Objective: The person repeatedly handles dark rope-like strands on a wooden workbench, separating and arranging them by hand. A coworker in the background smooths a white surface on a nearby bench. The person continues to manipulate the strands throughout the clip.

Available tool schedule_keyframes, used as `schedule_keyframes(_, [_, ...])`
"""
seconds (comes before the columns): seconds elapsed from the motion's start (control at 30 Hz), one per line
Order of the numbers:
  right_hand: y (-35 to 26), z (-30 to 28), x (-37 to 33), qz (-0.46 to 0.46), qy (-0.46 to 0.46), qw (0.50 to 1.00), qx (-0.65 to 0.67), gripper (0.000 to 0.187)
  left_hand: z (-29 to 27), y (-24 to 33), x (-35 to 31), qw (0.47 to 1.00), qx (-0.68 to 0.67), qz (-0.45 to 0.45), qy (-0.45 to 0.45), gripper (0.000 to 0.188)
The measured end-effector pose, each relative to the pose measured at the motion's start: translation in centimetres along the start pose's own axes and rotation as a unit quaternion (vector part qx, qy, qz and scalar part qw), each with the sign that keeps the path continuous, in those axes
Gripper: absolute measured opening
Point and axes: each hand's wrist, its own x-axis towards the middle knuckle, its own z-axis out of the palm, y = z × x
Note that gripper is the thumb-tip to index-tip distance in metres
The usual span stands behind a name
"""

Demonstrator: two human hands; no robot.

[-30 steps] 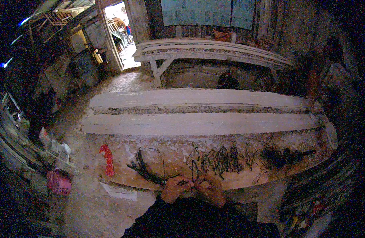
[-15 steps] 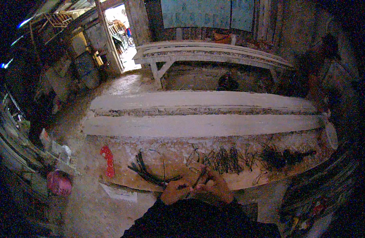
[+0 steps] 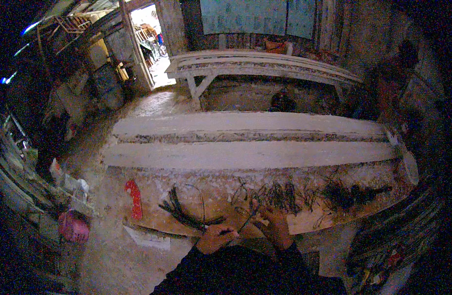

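1. Black or very dark, a thin strand (image 3: 246,222) is between the person's two hands, over the near edge of the wooden table (image 3: 309,224).
2. The left hand (image 3: 217,239) is at the near edge of the table, left of its middle. Its fingers are curled tight and grip the low end of the strand.
3. The right hand (image 3: 276,228) is also at the table's near edge, by the top end of the strand. Its fingers are bent and a bit spread. I cannot tell if they pinch the strand.
4. A curved bundle of dark strands (image 3: 178,213) lies on the left part of the table, and one end is just beside the left hand.
5. A flat red piece (image 3: 135,200) lies near the table's left end.
6. A row of dark loops (image 3: 281,197) lies on the table, right of its middle.
7. A messy dark heap (image 3: 351,193) lies near the table's right end.
8. Two long pale planks (image 3: 250,154) run along the far half of the table.
9. Behind the table stands a long pale bench (image 3: 202,84).
10. A pink basket (image 3: 74,228) sits to the left of the table.
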Motion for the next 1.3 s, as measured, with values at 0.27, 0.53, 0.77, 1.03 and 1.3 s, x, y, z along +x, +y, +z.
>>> schedule_keyframes(0.27, [0.0, 0.2, -1.2, 0.084, -0.004, 0.975, 0.207, 0.028, 0.5, 0.0, 0.5, 0.989, -0.092, -0.035, 0.107, 0.027])
schedule_keyframes(0.53, [-3.4, 1.7, -1.5, 0.241, -0.225, 0.823, 0.463, 0.026, 1.0, -0.9, 1.1, 0.978, -0.127, -0.096, 0.135, 0.024])
schedule_keyframes(0.77, [-2.7, 2.6, -1.6, 0.253, -0.194, 0.827, 0.463, 0.026, 1.3, -0.7, 0.8, 0.979, -0.111, -0.120, 0.121, 0.022])
schedule_keyframes(1.03, [-0.9, 4.8, -3.1, 0.188, -0.135, 0.836, 0.497, 0.019, 1.5, -3.0, 0.7, 0.983, -0.131, -0.058, 0.115, 0.020])
schedule_keyframes(1.3, [-0.4, 6.0, -4.0, -0.024, -0.003, 0.876, 0.481, 0.018, 1.1, -1.7, 0.1, 0.974, -0.153, -0.135, 0.093, 0.018])
